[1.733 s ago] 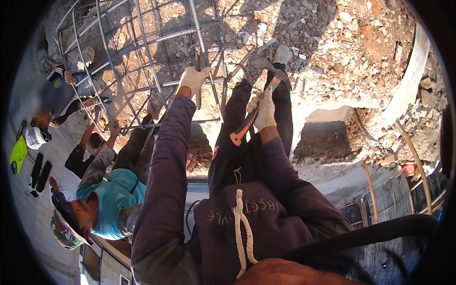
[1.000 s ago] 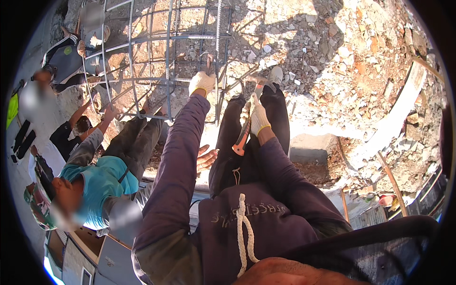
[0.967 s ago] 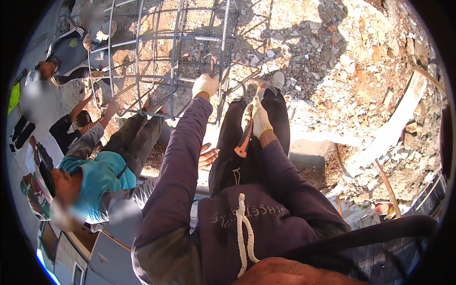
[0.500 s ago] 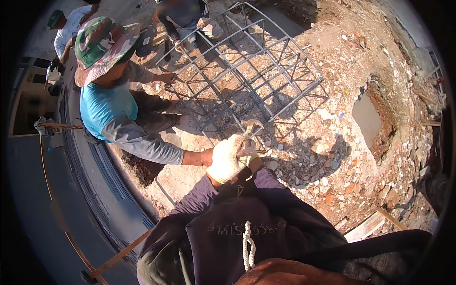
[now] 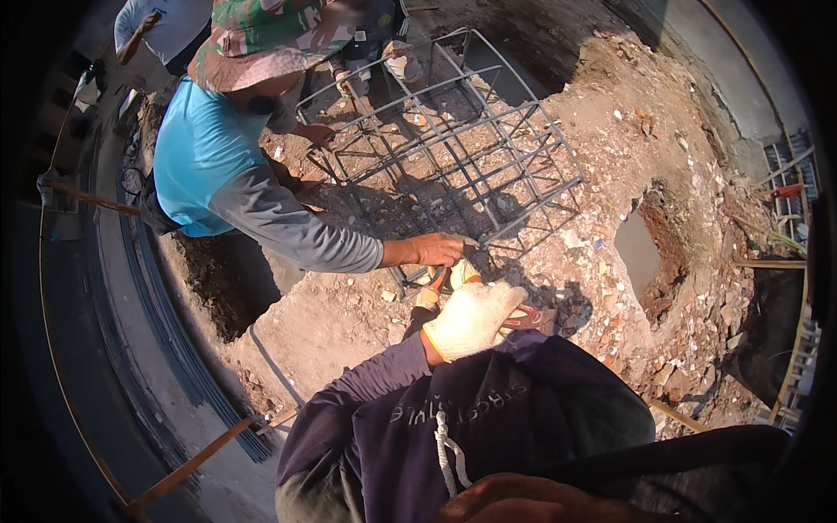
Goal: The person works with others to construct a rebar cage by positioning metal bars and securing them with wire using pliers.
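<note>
Rubble point(image 5: 602, 279) lies under a rebar cage point(image 5: 446, 132); the left hand point(image 5: 473, 320) has its grip around a reddish tool point(image 5: 526, 317); the right hand point(image 5: 464, 273), mostly hidden, I can't tell.

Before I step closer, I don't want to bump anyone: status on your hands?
Left hand closed around a red item. Right hand mostly hidden. Co-worker's bare hand close in, just beyond. Rebar cage ahead.

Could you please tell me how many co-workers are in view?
3: one in a blue shirt at left; one in white at upper left; one in dark clothing at the top, beside the rebar cage. Others may be hidden.
</note>
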Tool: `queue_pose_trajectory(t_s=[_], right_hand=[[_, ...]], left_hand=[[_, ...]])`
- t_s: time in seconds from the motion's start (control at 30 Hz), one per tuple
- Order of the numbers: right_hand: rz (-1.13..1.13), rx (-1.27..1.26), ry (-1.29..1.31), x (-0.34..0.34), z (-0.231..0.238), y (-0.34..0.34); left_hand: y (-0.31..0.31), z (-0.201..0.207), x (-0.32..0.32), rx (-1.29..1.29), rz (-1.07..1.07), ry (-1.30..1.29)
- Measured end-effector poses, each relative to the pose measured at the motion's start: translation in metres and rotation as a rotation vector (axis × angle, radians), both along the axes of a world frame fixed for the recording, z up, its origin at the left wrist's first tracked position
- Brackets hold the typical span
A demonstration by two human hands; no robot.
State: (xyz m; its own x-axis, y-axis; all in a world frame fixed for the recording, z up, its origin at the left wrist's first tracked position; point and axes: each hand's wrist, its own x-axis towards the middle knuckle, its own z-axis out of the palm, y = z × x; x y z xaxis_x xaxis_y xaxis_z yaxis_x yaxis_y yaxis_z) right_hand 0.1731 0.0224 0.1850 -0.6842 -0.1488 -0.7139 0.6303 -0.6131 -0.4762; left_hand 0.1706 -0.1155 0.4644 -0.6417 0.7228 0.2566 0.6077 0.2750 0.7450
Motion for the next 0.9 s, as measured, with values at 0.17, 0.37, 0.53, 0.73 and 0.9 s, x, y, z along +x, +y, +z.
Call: queue_pose_trajectory(t_s=[0.17, 0.37, 0.53, 0.73, 0.9], right_hand=[[0.039, 0.038, 0.078, -0.027, -0.008, -0.016], [0.087, 0.098, 0.148, -0.051, -0.016, -0.025], [0.080, 0.109, 0.262, -0.070, -0.024, -0.018], [0.321, -0.070, 0.085, -0.067, 0.038, -0.010], [0.374, 0.477, 0.019, 0.009, 0.041, 0.093]], left_hand=[[0.024, 0.002, 0.019, 0.162, -0.172, -0.101], [0.067, 0.034, 0.056, 0.254, -0.208, 0.051], [0.081, 0.064, 0.061, 0.356, -0.303, 0.132], [0.069, 0.060, 0.054, 0.675, -0.111, 0.169], [0.072, 0.049, 0.051, 0.759, -0.025, 0.119]])
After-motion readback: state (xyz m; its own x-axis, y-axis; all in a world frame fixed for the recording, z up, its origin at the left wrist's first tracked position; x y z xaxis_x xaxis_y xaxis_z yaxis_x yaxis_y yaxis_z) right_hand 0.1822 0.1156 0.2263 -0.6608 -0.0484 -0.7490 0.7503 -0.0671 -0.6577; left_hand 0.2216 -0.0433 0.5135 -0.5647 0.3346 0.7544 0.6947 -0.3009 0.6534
